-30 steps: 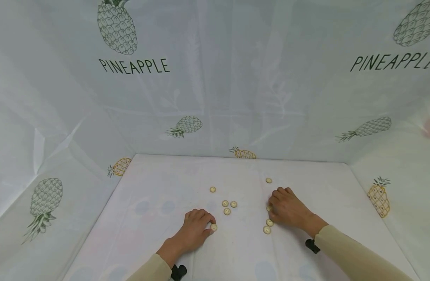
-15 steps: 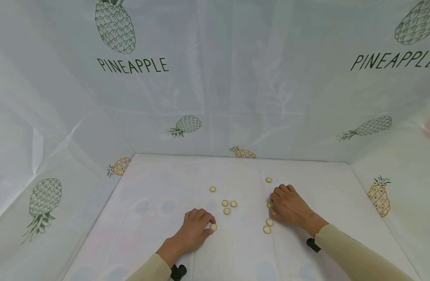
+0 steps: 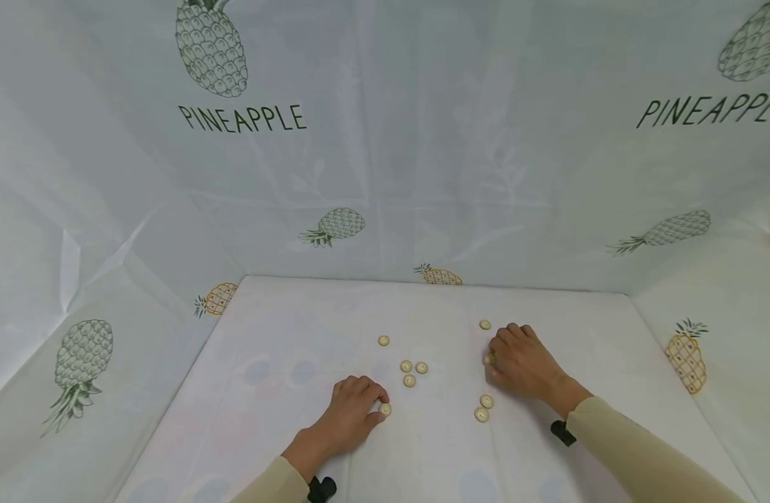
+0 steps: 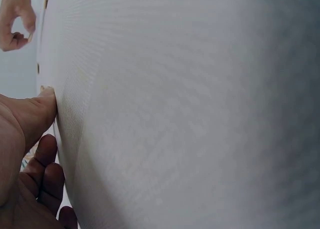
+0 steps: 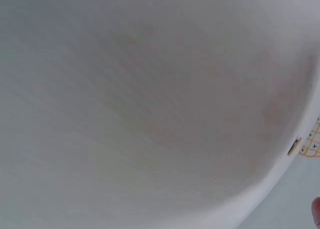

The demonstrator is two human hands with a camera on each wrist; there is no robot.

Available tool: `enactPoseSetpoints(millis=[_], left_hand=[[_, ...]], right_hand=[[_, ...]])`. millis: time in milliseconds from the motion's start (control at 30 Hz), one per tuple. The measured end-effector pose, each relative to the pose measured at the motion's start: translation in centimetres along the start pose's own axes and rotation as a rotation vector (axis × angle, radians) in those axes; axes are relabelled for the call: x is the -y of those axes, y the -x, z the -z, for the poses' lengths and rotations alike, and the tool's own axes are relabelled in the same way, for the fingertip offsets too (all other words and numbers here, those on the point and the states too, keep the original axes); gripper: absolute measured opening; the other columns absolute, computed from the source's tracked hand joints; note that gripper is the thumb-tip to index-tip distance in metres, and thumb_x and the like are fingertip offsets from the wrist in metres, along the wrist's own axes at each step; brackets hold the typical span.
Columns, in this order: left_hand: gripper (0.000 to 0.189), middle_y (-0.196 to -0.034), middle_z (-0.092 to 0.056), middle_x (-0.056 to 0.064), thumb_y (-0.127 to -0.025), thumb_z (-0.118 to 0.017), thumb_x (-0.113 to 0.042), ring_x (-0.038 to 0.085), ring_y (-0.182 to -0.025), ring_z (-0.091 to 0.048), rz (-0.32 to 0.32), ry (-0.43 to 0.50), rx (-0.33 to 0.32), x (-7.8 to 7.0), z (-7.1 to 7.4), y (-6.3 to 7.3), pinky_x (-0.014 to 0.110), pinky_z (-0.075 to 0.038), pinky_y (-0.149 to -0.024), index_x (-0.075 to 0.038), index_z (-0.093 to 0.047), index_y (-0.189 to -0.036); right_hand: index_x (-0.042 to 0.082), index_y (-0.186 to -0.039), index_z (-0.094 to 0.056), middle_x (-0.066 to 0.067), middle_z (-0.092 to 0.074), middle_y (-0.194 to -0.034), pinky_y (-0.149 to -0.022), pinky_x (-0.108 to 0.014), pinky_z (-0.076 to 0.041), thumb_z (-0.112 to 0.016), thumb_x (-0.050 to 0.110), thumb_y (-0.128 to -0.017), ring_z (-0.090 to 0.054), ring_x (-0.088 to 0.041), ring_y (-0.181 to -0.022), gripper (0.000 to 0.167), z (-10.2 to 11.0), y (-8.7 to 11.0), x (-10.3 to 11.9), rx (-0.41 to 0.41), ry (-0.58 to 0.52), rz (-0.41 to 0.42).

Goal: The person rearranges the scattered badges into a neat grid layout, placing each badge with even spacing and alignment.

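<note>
My left hand rests on the white tabletop and pinches a round cream button between thumb and index finger. In the left wrist view, the thumb and curled fingers lie at the cloth. To the right, my right hand pinches another cream button, partly hidden by its fingers. Beyond that hand lies a single button. Two buttons, the far one and the near one, sit touching on its near side. The right wrist view catches only a fingertip and a button.
Between the hands, three buttons form a small cluster. A lone button lies farther back. White cloth walls printed with pineapples enclose the table at the back and sides.
My right hand has moved away from me with its button, leaving the near pair and coming closer to the far single button. My left hand keeps its pinch in place.
</note>
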State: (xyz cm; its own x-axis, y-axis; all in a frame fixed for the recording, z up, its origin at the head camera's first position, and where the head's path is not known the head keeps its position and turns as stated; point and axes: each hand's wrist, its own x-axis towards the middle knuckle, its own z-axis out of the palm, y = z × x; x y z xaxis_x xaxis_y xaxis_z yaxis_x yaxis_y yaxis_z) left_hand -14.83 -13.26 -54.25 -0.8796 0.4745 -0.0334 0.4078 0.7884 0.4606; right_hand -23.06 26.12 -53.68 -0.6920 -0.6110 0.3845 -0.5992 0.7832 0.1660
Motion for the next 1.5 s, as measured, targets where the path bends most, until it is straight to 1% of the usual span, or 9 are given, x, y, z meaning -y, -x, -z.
enactPoseSetpoints(millis=[133,267,367,533,633,833,1100,1367,1500], left_hand=[[0.016,-0.119,-0.056,-0.009,-0.102,-0.071,-0.026,0.021,-0.123,-0.05,0.006,0.005,0.007,0.1,-0.1,0.0,0.055,-0.033,-0.113,-0.027,-0.062,-0.115],[0.016,-0.119,-0.057,-0.01,-0.102,-0.071,-0.026,0.021,-0.124,-0.05,0.011,0.012,0.011,0.1,0.0,0.0,0.055,-0.033,-0.114,-0.028,-0.062,-0.115],[0.016,-0.12,-0.057,-0.01,-0.102,-0.071,-0.026,0.021,-0.124,-0.05,0.014,0.012,0.015,0.0,0.1,0.0,0.055,-0.033,-0.113,-0.028,-0.062,-0.115],[0.016,-0.12,-0.057,-0.01,-0.102,-0.071,-0.026,0.021,-0.125,-0.049,0.021,0.011,0.017,-0.1,0.3,0.1,0.055,-0.033,-0.113,-0.028,-0.062,-0.115],[0.016,-0.12,-0.057,-0.01,-0.102,-0.071,-0.026,0.021,-0.125,-0.049,0.022,0.009,0.015,-0.1,0.4,0.1,0.055,-0.033,-0.113,-0.027,-0.062,-0.115],[0.016,-0.12,-0.056,-0.01,-0.102,-0.071,-0.026,0.021,-0.124,-0.049,0.022,0.011,0.018,-0.2,0.5,0.1,0.055,-0.034,-0.112,-0.027,-0.062,-0.115],[0.016,-0.12,-0.056,-0.011,-0.103,-0.07,-0.028,0.021,-0.127,-0.048,0.016,0.01,0.019,0.2,0.2,0.0,0.054,-0.033,-0.113,-0.028,-0.061,-0.117],[0.017,-0.119,-0.056,-0.012,-0.103,-0.071,-0.028,0.021,-0.127,-0.049,0.011,-0.003,0.007,0.3,-0.1,-0.1,0.054,-0.034,-0.112,-0.029,-0.061,-0.116],[0.017,-0.12,-0.056,-0.012,-0.103,-0.071,-0.028,0.021,-0.126,-0.048,0.013,0.0,0.006,0.3,-0.1,-0.1,0.054,-0.034,-0.112,-0.029,-0.061,-0.116]], right_hand=[[0.008,-0.095,-0.068,-0.004,-0.062,-0.093,-0.084,-0.046,-0.045,-0.077,0.03,-0.085,-0.052,-0.026,-0.091,0.025,0.2,-0.9,-0.5,0.032,-0.017,-0.033],[0.009,-0.094,-0.067,-0.006,-0.064,-0.096,-0.085,-0.047,-0.045,-0.076,0.029,-0.086,-0.053,-0.027,-0.092,0.023,0.3,-2.0,-1.1,0.051,-0.017,-0.058],[0.009,-0.093,-0.066,-0.006,-0.065,-0.097,-0.084,-0.047,-0.044,-0.076,0.028,-0.086,-0.052,-0.027,-0.091,0.022,0.1,-2.8,-1.6,0.038,-0.023,-0.061],[0.01,-0.092,-0.065,-0.005,-0.063,-0.093,-0.081,-0.045,-0.041,-0.078,0.025,-0.084,-0.051,-0.026,-0.088,0.022,-0.3,-4.3,-2.1,0.003,-0.051,-0.049],[0.009,-0.091,-0.066,-0.006,-0.063,-0.093,-0.081,-0.045,-0.042,-0.078,0.025,-0.085,-0.051,-0.027,-0.088,0.021,-0.5,-5.3,-2.2,0.007,-0.05,-0.048],[0.008,-0.093,-0.069,-0.006,-0.064,-0.094,-0.081,-0.045,-0.041,-0.078,0.026,-0.089,-0.05,-0.027,-0.089,0.02,-1.2,-7.1,-1.8,0.061,-0.044,-0.05],[0.009,-0.093,-0.069,-0.005,-0.064,-0.095,-0.083,-0.046,-0.041,-0.072,0.028,-0.093,-0.049,-0.026,-0.09,0.019,-2.3,-8.6,-1.2,0.179,-0.069,-0.104],[0.01,-0.092,-0.068,-0.004,-0.063,-0.093,-0.084,-0.047,-0.041,-0.072,0.029,-0.091,-0.049,-0.025,-0.089,0.02,-2.8,-9.5,-1.2,0.241,-0.095,-0.148],[0.011,-0.09,-0.067,-0.003,-0.062,-0.092,-0.084,-0.048,-0.041,-0.072,0.029,-0.089,-0.049,-0.025,-0.088,0.019,-3.1,-9.8,-1.2,0.274,-0.108,-0.155]])
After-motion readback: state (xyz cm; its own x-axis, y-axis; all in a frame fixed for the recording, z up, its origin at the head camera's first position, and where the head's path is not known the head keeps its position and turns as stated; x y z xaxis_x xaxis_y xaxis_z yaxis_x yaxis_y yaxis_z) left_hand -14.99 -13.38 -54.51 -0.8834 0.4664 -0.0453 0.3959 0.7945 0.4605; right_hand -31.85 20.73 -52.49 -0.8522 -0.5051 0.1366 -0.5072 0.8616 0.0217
